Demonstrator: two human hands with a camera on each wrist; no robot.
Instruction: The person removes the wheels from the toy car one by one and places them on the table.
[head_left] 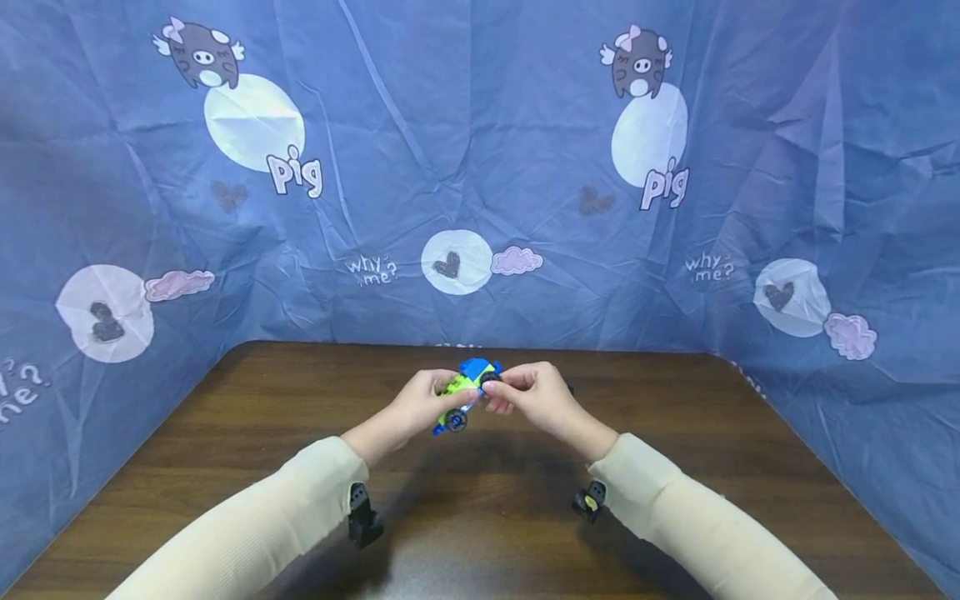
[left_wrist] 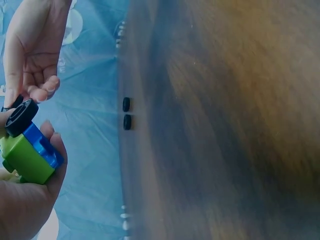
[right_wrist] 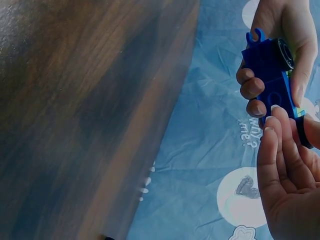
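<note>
A blue and lime-green toy brick car (head_left: 476, 368) is held up over the table, tilted. My left hand (head_left: 416, 404) grips it by its sides, thumb on one flank and fingers curled round the other. One black wheel (head_left: 456, 420) shows at the car's near end. At the far end my right hand (head_left: 546, 398) pinches another black wheel (right_wrist: 302, 132) against the car's side with the thumb. In the right wrist view, its fingertips touch the blue underside (right_wrist: 272, 82), and a blue clip (right_wrist: 256, 36) sticks out at one end.
Two small black tires (left_wrist: 126, 104) stand close together near the edge of the brown wooden table (left_wrist: 215, 150). A blue printed cloth (head_left: 465, 167) hangs behind the table and along its sides. Black cameras (head_left: 363, 517) are strapped to both wrists.
</note>
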